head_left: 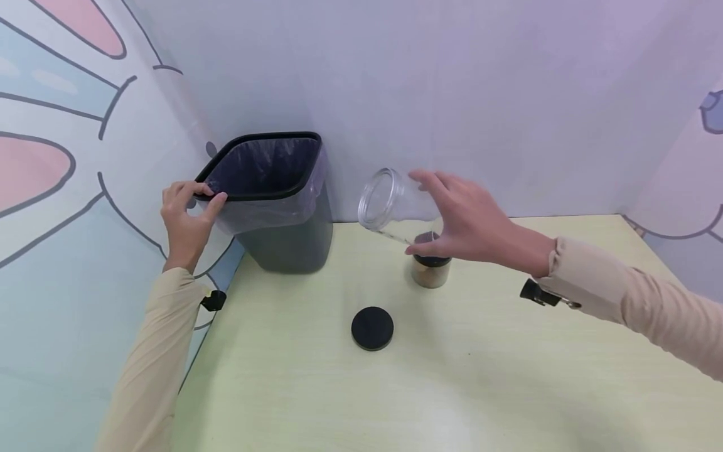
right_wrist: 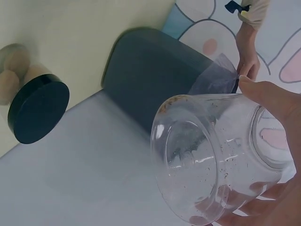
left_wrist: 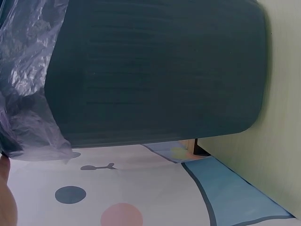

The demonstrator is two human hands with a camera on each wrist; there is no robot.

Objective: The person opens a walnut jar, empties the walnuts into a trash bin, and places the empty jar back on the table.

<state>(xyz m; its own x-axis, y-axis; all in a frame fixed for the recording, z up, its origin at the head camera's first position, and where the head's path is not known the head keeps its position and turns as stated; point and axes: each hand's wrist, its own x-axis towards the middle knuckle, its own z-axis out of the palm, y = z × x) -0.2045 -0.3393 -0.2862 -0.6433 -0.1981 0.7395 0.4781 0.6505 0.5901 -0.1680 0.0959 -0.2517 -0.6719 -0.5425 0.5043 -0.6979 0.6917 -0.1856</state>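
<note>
Fingers [head_left: 437,188] of the right hand [head_left: 469,223] are wrapping round the clear empty glass jar [head_left: 395,204], holding it tipped on its side in the air above the pale green table [head_left: 508,376], open mouth facing the dark grey rectangular waste bin [head_left: 282,207]. In the right wrist view the jar [right_wrist: 211,160] is showing droplets or crumbs clinging inside, so probably smooth and a bit slippery; looks rigid, breakable, light now that nothing is in it. Grip round the body wall near the base seems the sensible place, thumb on one side and fingers on the other, as it is being held.

Left hand [head_left: 186,216] is pinching the black rim of the bin at its near left corner, fingers curled over the edge, thumb along it. Bin is lined with a thin translucent plastic bag [left_wrist: 28,94], soft and crinkly, hanging loose over the outside wall. Bin is sitting at the table's back left corner, against the cartoon-printed wall [head_left: 51,188].

Just below the right hand, a small lidded jar with a black cap and light-coloured round contents [head_left: 430,267] is standing upright, close under the tipped jar, so it could be knocked. Loose black round lid [head_left: 372,328] is lying flat on the table, nearer the person, apart from both jars. Black clips are showing on both beige sleeves.
</note>
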